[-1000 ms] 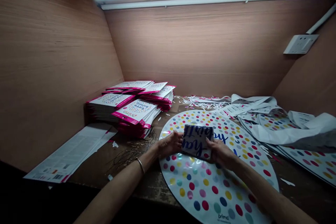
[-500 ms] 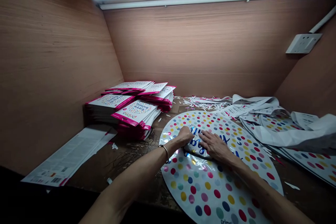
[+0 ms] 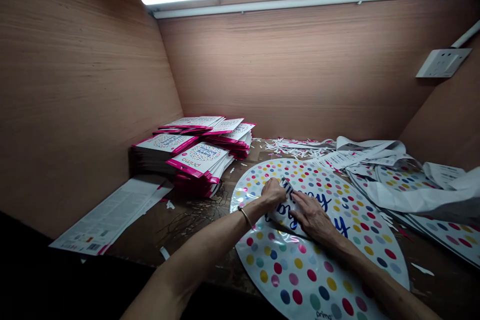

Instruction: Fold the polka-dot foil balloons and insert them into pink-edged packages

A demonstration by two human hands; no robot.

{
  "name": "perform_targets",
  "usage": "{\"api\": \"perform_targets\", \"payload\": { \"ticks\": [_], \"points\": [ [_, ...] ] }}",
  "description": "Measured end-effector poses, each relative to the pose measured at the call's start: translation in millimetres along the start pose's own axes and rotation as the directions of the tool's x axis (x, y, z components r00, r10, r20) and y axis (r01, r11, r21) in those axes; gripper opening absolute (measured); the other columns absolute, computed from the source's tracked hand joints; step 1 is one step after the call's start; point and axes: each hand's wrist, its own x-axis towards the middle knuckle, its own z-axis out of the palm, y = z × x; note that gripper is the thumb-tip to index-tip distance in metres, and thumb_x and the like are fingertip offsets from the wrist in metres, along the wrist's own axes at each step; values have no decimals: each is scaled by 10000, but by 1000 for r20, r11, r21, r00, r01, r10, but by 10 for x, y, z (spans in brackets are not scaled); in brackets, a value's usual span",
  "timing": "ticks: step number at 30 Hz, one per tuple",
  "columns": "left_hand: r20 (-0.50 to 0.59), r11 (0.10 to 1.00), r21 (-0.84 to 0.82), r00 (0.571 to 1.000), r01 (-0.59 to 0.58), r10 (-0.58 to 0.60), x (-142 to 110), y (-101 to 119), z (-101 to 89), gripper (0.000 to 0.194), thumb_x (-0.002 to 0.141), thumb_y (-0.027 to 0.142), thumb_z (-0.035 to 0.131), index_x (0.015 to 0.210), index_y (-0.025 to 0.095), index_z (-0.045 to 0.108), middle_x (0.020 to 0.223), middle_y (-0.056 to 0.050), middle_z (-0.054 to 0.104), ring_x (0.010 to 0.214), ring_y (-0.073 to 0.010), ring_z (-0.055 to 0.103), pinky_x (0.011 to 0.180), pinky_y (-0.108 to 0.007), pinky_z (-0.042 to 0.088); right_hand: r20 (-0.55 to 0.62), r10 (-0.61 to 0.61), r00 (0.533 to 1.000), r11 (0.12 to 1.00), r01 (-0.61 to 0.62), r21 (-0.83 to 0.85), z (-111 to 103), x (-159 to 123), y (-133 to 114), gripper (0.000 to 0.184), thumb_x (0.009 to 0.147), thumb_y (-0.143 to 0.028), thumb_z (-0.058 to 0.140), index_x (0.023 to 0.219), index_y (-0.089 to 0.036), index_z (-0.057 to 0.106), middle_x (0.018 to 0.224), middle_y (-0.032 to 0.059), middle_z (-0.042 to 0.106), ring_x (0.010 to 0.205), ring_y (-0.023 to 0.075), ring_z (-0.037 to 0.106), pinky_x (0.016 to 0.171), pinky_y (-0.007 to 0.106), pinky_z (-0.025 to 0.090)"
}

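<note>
A round foil balloon [image 3: 318, 265] with coloured polka dots and blue script lies flat on the wooden bench [image 3: 195, 230]. Part of it is folded over into a flap [image 3: 285, 212] in its middle. My left hand [image 3: 273, 194] pinches the flap's upper edge, with a metal bangle [image 3: 245, 216] on that wrist. My right hand [image 3: 313, 219] lies flat on the fold, fingers spread, pressing it down. The balloon's part under my hands is hidden.
A stack of pink-edged balloon packets [image 3: 191, 157] stands at the back left, beside a printed sheet [image 3: 112, 215]. Further dotted balloons and white film [image 3: 403, 177] lie at the right. Paper scraps [image 3: 296, 147] lie at the back. Wooden walls surround the bench, with a wall socket [image 3: 443, 63] at right.
A second ago my hands held a folded foil block raised between them. Now the foil is laid open over the balloon, my left hand is further up, and my right hand presses it flat.
</note>
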Motion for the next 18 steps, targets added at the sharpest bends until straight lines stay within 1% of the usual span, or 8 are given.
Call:
{"api": "perform_targets", "payload": {
  "ticks": [3, 5, 8, 11, 13, 15, 16, 18],
  "points": [
    [60, 997, 1, 996, -71, 71, -136, 28, -40, 232, 557, 10, 679, 660, 125, 505, 639, 35, 505, 594, -99, 487, 523, -198, 390, -62, 142, 988, 960, -122, 254, -307, 76, 93, 747, 764, -445, 573, 1387, -126, 311, 1436, 160, 317, 1328, 260, 272, 1066, 428, 275],
    [150, 990, -26, 979, -138, 141, -208, 84, -60, 252, 519, 12, 675, 622, 133, 480, 591, 62, 478, 554, -85, 462, 502, -184, 370, 74, 201, 977, 829, -210, 518, -564, 171, 127, 870, 660, -436, 680, 1394, -162, 300, 1407, 147, 372, 1306, 282, 310, 1048, 434, 300],
    [264, 968, -52, 932, -244, 249, -356, 190, -90, 239, 499, 48, 691, 608, 127, 494, 577, 71, 474, 561, -85, 469, 530, -183, 387, 430, -27, 902, 542, -349, 765, -806, 254, 44, 747, 637, -380, 702, 1306, -164, 448, 1186, 107, 594, 1091, 282, 542, 916, 403, 435],
    [277, 939, -1, 902, -345, 332, -637, 244, -247, 217, 545, 120, 720, 714, 124, 585, 658, 38, 549, 642, -122, 520, 615, -214, 427, 560, -167, 811, 453, -442, 774, -747, 152, -128, 429, 660, -316, 671, 1044, -127, 648, 926, 70, 694, 879, 262, 627, 791, 361, 489],
    [214, 878, 148, 881, -456, 421, -903, 201, -510, 394, 607, 243, 749, 964, 141, 618, 890, -33, 631, 815, -192, 572, 750, -274, 455, 565, -89, 820, 425, -482, 766, -604, 12, -182, 326, 639, -269, 670, 941, -147, 685, 914, 60, 704, 873, 263, 632, 779, 344, 496],
    [102, 784, 381, 865, -490, 492, -1230, 55, -921, 628, 677, 390, 723, 1223, 161, 513, 1201, -106, 559, 1080, -255, 518, 940, -333, 397, 590, 65, 805, 343, -573, 744, -455, -115, -155, 335, 596, -268, 701, 919, -181, 691, 946, 58, 708, 896, 276, 638, 767, 340, 513],
    [26, 746, 502, 870, -438, 493, -1415, -62, -1171, 688, 708, 443, 691, 1292, 166, 454, 1305, -121, 486, 1191, -264, 446, 1014, -348, 337, 633, 145, 761, 281, -645, 711, -392, -161, -124, 351, 571, -286, 729, 908, -193, 693, 939, 64, 711, 891, 287, 645, 748, 346, 526],
    [-191, 697, 702, 903, -150, 386, -1801, -379, -1708, 792, 670, 518, 699, 1323, 163, 426, 1410, -144, 362, 1305, -298, 303, 1086, -406, 221, 726, 262, 636, 137, -769, 624, -295, -218, -58, 377, 535, -342, 774, 880, -212, 694, 890, 77, 720, 851, 310, 661, 695, 369, 551]
  ]
}}
